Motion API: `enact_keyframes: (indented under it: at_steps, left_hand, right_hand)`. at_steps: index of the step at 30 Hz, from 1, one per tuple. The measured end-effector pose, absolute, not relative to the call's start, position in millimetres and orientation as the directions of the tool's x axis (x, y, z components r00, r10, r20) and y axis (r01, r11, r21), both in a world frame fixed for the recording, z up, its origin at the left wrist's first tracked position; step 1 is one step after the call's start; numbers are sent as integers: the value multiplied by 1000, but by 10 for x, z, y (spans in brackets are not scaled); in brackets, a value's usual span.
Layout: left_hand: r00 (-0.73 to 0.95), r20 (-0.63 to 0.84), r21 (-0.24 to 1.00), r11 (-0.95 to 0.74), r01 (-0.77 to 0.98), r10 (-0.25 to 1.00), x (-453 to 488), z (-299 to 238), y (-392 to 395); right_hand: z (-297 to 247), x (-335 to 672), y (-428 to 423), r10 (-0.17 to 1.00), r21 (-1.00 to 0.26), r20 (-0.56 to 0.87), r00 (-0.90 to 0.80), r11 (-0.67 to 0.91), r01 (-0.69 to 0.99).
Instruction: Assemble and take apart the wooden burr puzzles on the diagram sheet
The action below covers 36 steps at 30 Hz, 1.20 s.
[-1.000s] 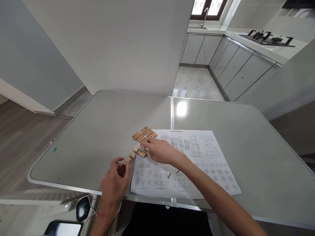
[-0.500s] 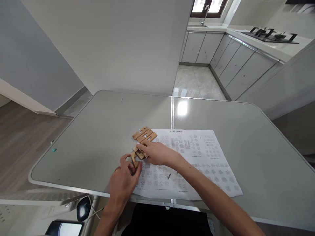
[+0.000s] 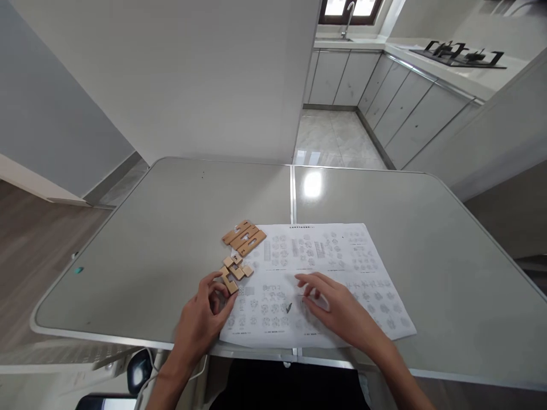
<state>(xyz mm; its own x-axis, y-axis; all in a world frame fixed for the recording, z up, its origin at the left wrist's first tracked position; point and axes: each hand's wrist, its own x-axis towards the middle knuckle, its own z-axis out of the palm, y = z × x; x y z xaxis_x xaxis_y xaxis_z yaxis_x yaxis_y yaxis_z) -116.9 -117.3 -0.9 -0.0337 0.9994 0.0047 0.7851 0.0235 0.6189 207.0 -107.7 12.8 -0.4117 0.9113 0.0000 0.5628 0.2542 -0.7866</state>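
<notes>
Clock centred on the printed sheet (image 3: 337,270), 12 = far side of the table (image 3: 205,199). Left hand (image 3: 200,316) between 8 and 9 o'clock, resting by the sheet's left edge; thumb and index narrow, pinching a notched block (image 3: 231,285) of pale wood at 9, one digit each side of it. Its other fingers curl under, partly hidden. Right hand (image 3: 335,304) over the sheet, just off centre toward 4; fingers loosely bent, gap visible between thumb and index, index pointing toward 9. Cannot tell if that palm touches the paper. Small pale wood pieces (image 3: 236,272) bunched between 9 and 10, over the sheet's left edge, right beside the pinched block; whether block and bunch touch, can't tell. Brown wood pieces (image 3: 251,242) at 10, flat, side by side in a slanted row, cut-outs and dark markings on them, overlapping the sheet's upper left corner. Sheet carries rows of small diagrams, print too small to read; dark mark (image 3: 289,308) at 8, near the right hand's thumb. Teal bit (image 3: 78,270) far out at 9, on the tabletop. Phone (image 3: 106,402) and a dark rounded object (image 3: 139,370) around 8, below table edge. Tap (image 3: 349,21) at 12; stove (image 3: 459,57) between 1 and 2.
</notes>
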Motion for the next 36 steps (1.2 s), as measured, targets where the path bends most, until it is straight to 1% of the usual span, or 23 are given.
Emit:
enact_keyframes:
  at_steps: [4, 6, 8, 10, 13, 15, 18, 24, 31, 34, 36]
  left_hand:
    - [-9, 22, 636, -7, 772, 1000, -1161, -12, -1172]
    - [9, 27, 650, -25, 759, 1000, -1167, -22, -1181]
    - [-6, 23, 689, -12, 724, 1000, -1183, -30, -1175]
    - [-93, 22, 744, 46, 667, 995, -1198, -28, -1133]
    - [-295, 23, 808, 156, 568, 955, -1200, 3, -988]
    - [-396, 9, 839, 209, 502, 918, -1186, 30, -866]
    - [-453, -14, 862, 241, 447, 891, -1158, 51, -722]
    - [-418, -6, 844, 229, 486, 909, -1118, 34, -679]
    - [-394, 4, 825, 220, 521, 919, -1133, 29, -721]
    - [-407, 61, 816, 190, 546, 911, -1135, 21, -688]
    - [-376, 143, 776, 132, 617, 915, -1117, 39, -607]
  right_hand:
    - [-25, 2418, -1390, 984, -837, -15, -176, 84, 541]
    - [-112, 2549, -1514, 997, -853, -51, -54, -15, 521]
    - [-191, 2646, -1601, 994, -867, -94, 50, -106, 487]
    - [-249, 2701, -1645, 982, -875, -132, 132, -178, 450]
    - [-288, 2709, -1647, 964, -888, -157, 217, -233, 395]
    - [-290, 2680, -1630, 958, -896, -151, 245, -237, 376]
    - [-276, 2617, -1609, 957, -894, -122, 263, -221, 389]
    - [-223, 2512, -1608, 945, -878, -74, 318, -213, 429]
    - [-248, 2536, -1608, 947, -871, -88, 309, -224, 437]
    - [-271, 2550, -1605, 949, -872, -82, 305, -217, 440]
    - [-267, 2543, -1604, 948, -875, -77, 309, -213, 434]
